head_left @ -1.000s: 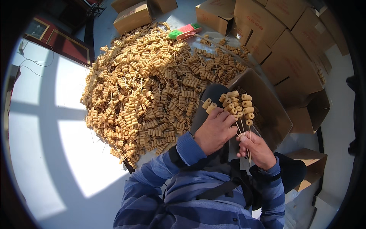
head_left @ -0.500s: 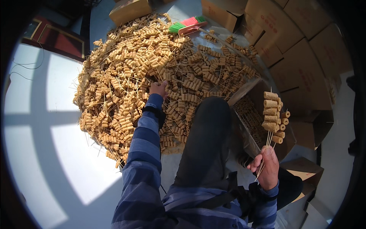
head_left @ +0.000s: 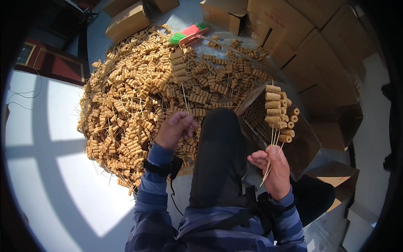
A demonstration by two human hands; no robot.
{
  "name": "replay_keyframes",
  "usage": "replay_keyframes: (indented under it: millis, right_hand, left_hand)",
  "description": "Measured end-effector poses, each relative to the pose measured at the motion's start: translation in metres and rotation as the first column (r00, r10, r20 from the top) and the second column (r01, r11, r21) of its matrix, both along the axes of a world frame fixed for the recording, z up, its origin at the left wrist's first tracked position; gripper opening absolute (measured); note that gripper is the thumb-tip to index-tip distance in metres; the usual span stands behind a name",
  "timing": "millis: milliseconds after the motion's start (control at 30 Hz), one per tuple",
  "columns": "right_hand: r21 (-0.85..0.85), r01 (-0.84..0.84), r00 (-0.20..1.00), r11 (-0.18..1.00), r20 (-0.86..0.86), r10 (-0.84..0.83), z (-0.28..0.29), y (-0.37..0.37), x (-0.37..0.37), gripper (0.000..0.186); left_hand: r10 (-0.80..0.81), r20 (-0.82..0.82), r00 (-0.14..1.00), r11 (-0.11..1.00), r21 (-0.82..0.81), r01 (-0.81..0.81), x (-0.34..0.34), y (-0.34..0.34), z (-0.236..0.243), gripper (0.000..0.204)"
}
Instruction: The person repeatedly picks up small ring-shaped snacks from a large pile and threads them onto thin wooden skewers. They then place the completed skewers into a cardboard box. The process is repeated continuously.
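In my left hand (head_left: 174,130), closed in a pinch, the thin stick of one skewer (head_left: 179,69) points upward with tan ring-shaped pieces stacked on it. A big heap of similar skewers (head_left: 121,96) spreads over the floor beneath and beyond that hand. My right hand (head_left: 275,170) grips the stick ends of several skewers (head_left: 273,105), fanned out with their pieces at the top. Behind this bundle stands an open cardboard box (head_left: 304,147), partly hidden, with many skewers inside.
A broom head (head_left: 189,35) with green and pink bristles lies at the heap's far edge. Cardboard boxes (head_left: 323,71) are stacked at the right, with another carton (head_left: 128,23) at the back left. My bent knee (head_left: 220,134) rises between both hands.
My left hand has come back from the heap toward me, lifting one skewer out. My right hand has moved left and slightly up with its bundle. The whole view has shifted a little.
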State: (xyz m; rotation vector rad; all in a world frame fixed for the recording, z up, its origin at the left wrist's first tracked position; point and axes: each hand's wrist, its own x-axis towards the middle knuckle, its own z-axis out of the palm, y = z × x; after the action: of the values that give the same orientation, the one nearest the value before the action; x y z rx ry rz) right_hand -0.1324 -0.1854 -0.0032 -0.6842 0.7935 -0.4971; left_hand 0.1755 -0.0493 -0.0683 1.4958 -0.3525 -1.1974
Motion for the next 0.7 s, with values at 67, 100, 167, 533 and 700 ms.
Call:
replay_keyframes:
  millis: [67,100,167,533,700]
  right_hand:
    - [-0.020,-0.004,0.998,1.000,0.070,0.005,0.000,0.003,0.015,0.029]
    - [0.001,0.002,0.997,1.000,0.083,-0.002,0.001,0.005,0.019,0.029]
    - [0.052,-0.008,0.990,0.999,0.140,0.001,0.005,0.010,0.023,0.030]
    - [-0.007,0.088,0.992,0.996,0.090,-0.087,0.028,0.037,-0.043,0.018]
    - [-0.275,0.121,0.987,0.954,-0.065,-0.144,0.021,0.043,-0.061,0.019]
  left_hand:
    - [-0.129,-0.041,0.991,0.990,-0.070,0.126,-0.061,0.008,0.040,0.019]
    - [-0.198,-0.055,0.979,0.979,-0.069,0.194,-0.087,0.010,0.053,0.019]
    - [-0.309,-0.114,0.944,0.951,-0.060,0.304,-0.130,0.010,0.066,0.019]
    - [-0.631,-0.142,0.763,0.776,-0.137,0.616,-0.221,0.002,0.069,0.035]
    - [-0.278,-0.216,0.936,0.922,-0.333,0.197,-0.201,-0.022,0.096,0.064]
